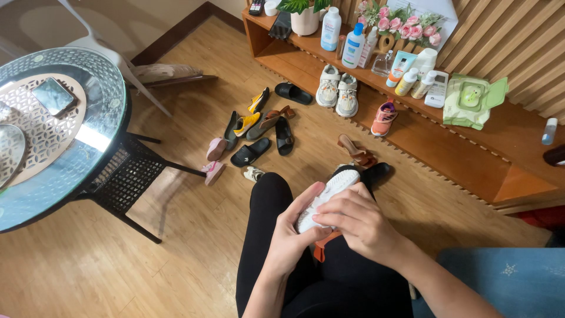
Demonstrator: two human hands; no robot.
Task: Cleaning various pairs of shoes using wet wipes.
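Both hands hold a white sneaker over the lap.

The left hand [289, 235] cups the white sneaker [327, 194] from below, fingers curled around its side with the thumb up along it. The right hand [356, 222] lies over the top, fingers bent and pressed onto the shoe. The sneaker rests above the black-clad knees, near the scattered shoes [253, 132] on the wooden floor [194, 235].

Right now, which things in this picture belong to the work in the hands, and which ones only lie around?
In hand:
white shoe, held over the lap
left hand
right hand

Lying about:
sandals and slippers on the floor
pale sneakers on the wooden shelf
pink shoe
bottles
wipes pack
glass table
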